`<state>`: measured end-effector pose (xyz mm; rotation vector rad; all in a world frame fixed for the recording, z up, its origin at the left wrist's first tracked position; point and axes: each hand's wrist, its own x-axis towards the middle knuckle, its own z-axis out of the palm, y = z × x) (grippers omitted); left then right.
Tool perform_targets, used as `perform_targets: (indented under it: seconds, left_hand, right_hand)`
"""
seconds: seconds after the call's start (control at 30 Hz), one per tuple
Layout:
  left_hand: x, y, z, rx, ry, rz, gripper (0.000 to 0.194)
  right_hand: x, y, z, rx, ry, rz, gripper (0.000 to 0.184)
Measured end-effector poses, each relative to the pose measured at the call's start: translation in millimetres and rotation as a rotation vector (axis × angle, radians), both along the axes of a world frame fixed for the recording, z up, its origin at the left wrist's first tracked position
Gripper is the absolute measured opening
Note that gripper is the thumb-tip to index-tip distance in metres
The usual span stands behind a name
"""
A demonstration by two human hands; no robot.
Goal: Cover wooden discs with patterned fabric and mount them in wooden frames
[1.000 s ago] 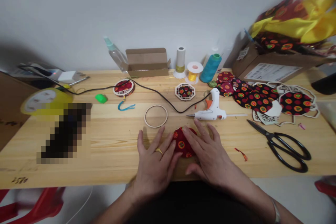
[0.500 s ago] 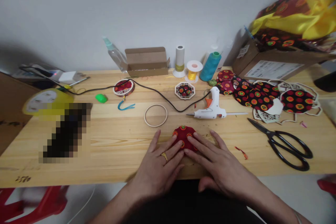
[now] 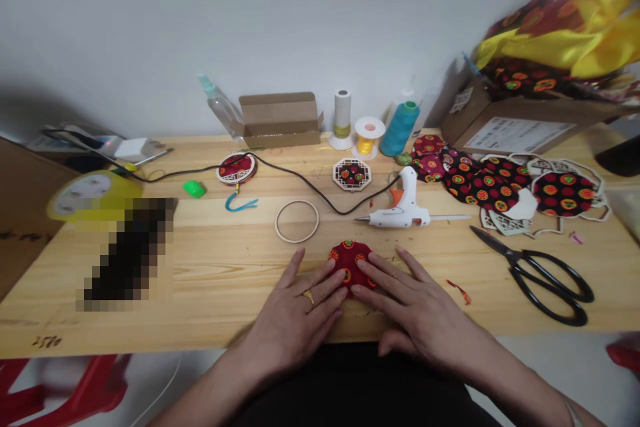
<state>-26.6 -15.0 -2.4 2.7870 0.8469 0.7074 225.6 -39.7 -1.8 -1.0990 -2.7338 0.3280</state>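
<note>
A round piece of dark red fabric (image 3: pixel 353 259) with orange and green flower prints lies flat near the table's front edge. Fingertips of my left hand (image 3: pixel 295 313), which wears a gold ring, rest on its left side, the fingers stretched out. From the other side my right hand (image 3: pixel 415 307) lays its straight fingers on the fabric's right part. Both hands are open and partly cover the disc's edges. Just beyond my left fingers lies a thin wooden ring (image 3: pixel 297 221). A white glue gun (image 3: pixel 400 215) with an orange trigger rests on its side beyond my right hand.
Black scissors (image 3: pixel 530 273) lie at the right, close to a red scrap (image 3: pixel 460 292). A black cord (image 3: pixel 310 179) crosses the table. Thread spools (image 3: pixel 401 128) and an open cardboard box (image 3: pixel 280 119) line the wall. Patterned fabric pieces (image 3: pixel 480 180) are heaped at the right.
My left hand has shifted very slightly left and my right fingers slightly back, baring a little more of the fabric between them. Both still touch it; the view has moved a touch.
</note>
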Motion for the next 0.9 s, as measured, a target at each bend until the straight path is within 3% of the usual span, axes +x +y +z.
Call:
perform_targets:
  seconds: [0.2,0.3,0.4,0.6,0.7,0.9]
  left_hand:
    - [-6.3,-1.6,4.9,-0.03,-0.025,-0.014,0.03]
    - [-10.6,1.3,14.4,-0.03,-0.087,0.101,0.037]
    - [-5.7,6.5,17.7,-0.01,-0.117,0.245,0.038]
    - [18.9,10.3,3.1,-0.035,-0.016,0.216,0.041]
    - [23.2,9.5,-1.9,-0.014,0.02,0.237,0.038]
    - [19.8,9.8,-3.7,-0.025,0.104,0.269,0.038]
  right_hand:
    - [13.6,-0.4,6.9,-0.085,0.079,-0.034,0.067]
    - [21.7,-2.2,8.2,0.012,0.212,-0.205,0.056]
    - [16.2,-3.0,10.2,0.091,0.244,-0.313,0.056]
    - [-13.9,2.6,8.5,0.096,0.022,-0.108,0.081]
    - [-17.6,6.3,3.4,0.075,-0.024,-0.077,0.094]
    - [-12.7,7.8,-2.7,-0.003,-0.024,-0.071,0.098]
